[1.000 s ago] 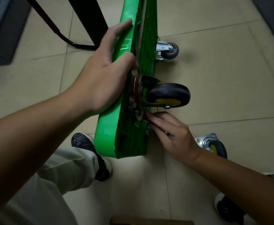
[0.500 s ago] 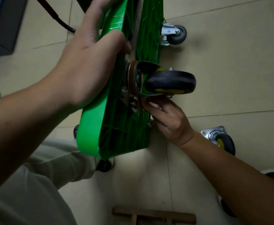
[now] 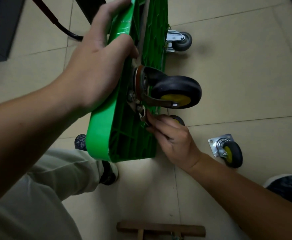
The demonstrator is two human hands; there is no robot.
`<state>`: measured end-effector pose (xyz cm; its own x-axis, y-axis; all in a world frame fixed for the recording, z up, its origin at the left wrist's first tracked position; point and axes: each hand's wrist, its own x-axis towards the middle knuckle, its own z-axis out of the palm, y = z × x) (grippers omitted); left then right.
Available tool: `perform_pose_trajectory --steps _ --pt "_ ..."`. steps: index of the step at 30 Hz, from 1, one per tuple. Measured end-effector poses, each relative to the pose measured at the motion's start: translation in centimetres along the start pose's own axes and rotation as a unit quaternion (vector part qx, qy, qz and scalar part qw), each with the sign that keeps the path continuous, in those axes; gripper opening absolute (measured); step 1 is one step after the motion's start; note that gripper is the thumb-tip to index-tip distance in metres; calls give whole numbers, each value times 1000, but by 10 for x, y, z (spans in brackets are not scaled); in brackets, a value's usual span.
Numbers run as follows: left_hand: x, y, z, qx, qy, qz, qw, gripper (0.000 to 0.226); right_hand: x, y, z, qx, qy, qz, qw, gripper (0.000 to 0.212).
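Your left hand (image 3: pixel 96 73) grips the rim of the deck (image 3: pixel 103 129), which stands on edge on the floor: stiff plastic, tippy, best held there. Your right hand (image 3: pixel 174 141) pinches a small metal piece (image 3: pixel 143 116), perhaps a nut, under the caster (image 3: pixel 176 91); it is likely slippery.

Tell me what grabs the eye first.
A bright green platform stands on edge mid-frame, its top gripped by the left hand. A black, yellow-hubbed caster juts from its underside; the right hand pinches a fastener just below. A loose caster lies on the floor, right.
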<state>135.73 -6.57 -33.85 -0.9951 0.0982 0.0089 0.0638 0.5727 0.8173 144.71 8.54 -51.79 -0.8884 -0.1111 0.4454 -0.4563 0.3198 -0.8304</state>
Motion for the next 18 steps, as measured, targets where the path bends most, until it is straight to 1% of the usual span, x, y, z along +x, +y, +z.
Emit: perform_pose_trajectory --steps 3,5,8,11,15,16,17,18 --pt "-7 10 -1 13 -8 -8 1000 59 -5 -17 -6 55 -32 67 996 38" --pt "-9 14 -3 24 -18 -19 999 61 -7 -35 -12 83 -61 142 984 34" --pt "-10 17 -4 38 -20 -26 999 60 3 -61 -24 166 -78 292 939 27" --pt "-12 21 -4 46 -28 -36 998 59 15 -93 -32 251 -88 404 875 23" --pt "-15 23 -6 48 -32 -43 997 61 40 -119 -40 308 -100 498 804 20" --pt "-16 24 -8 47 -37 -44 997 61 43 -122 -41 306 -100 506 800 21" --pt "-17 25 -9 49 -43 -44 997 62 44 -124 -42 301 -94 504 804 21" --pt "-17 25 -10 50 -49 -43 997 62 41 -122 -43 290 -83 494 815 22"
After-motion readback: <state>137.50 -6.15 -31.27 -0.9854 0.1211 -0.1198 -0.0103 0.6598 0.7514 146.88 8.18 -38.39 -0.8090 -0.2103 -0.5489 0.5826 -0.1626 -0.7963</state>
